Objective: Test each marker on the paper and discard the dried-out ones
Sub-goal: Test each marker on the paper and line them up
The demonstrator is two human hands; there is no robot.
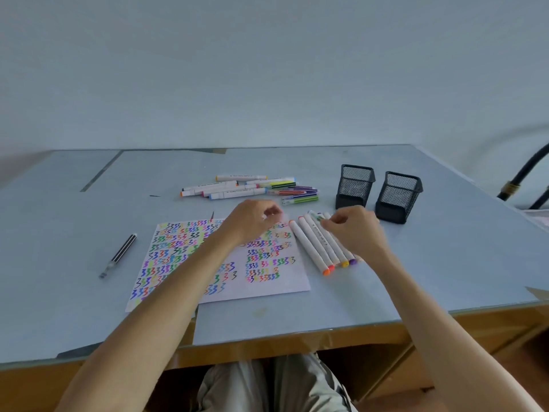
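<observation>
- A row of white-barrelled markers (319, 245) lies side by side just right of the paper (267, 281), slanting from upper left to lower right, with orange, red, yellow and purple caps at the near ends.
- The right hand (353, 230) rests over the far end of that row, forearm reaching in from the lower right, back of the hand up. Its fingers (329, 223) are curled and gathered at the top of a marker with a green tip (318, 217); they seem to pinch it, though the grip itself is blurred.
- The left hand (252, 220) hovers over the upper edge of the paper, forearm crossing the sheet from the lower left. Its fingers are curled downward and blurred; whether they hold something small cannot be told.
- The paper is covered in rows of multicoloured zigzag scribbles and lies flat on the table (416, 278).
- A loose pile of markers and thinner pens (249, 187) lies farther back, well apart from both hands.
- Two black mesh holders (378, 191) stand upright just beyond the right hand.
- A dark striped pen (118, 254) lies alone to the left of the paper.
</observation>
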